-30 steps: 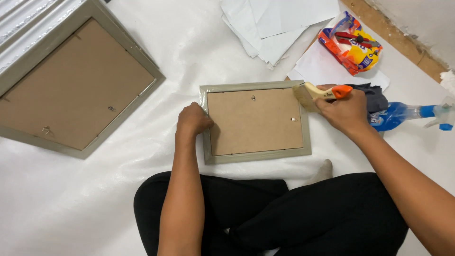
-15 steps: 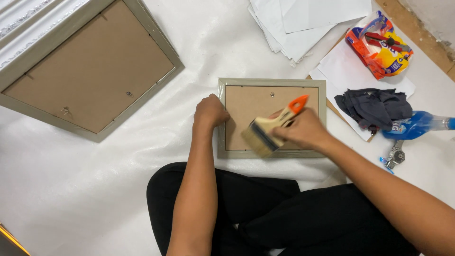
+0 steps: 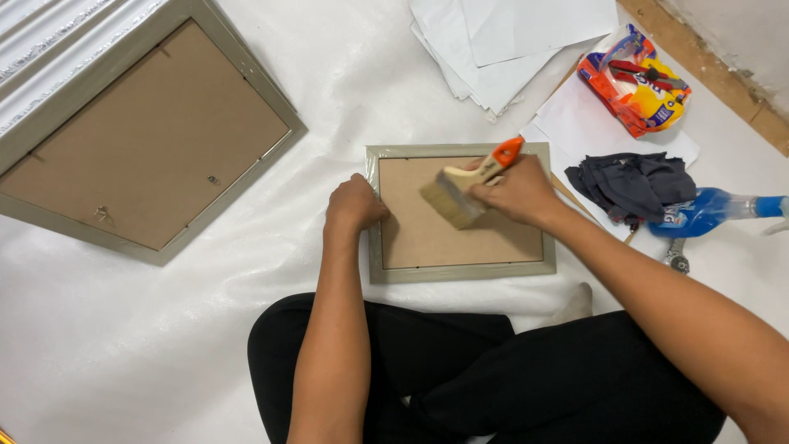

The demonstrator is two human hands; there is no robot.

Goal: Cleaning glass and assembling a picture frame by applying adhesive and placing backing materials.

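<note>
While the white sheet covers the whole floor, the biggest thing on it is the large picture frame, face down at far left, brown backing board up, well apart from the hands. Centre, just beyond the crossed legs, lies the small picture frame, also face down, grey-green rim around a brown backing board. It looks light and rigid; any glass underneath would make it fragile, so the rim is the sensible place to grip. The left hand is curled, fingers closed, pressing down on the frame's left edge. The right hand is closed around the orange handle of a flat paintbrush, bristles resting on the backing board; the brush looks light, its bristles soft.

Far side: a stack of white paper sheets. At right, a crumpled dark cloth, soft and limp, touches a blue spray bottle lying on its side; liquid level unclear. Far right, a colourful plastic packet, contents unclear.
</note>
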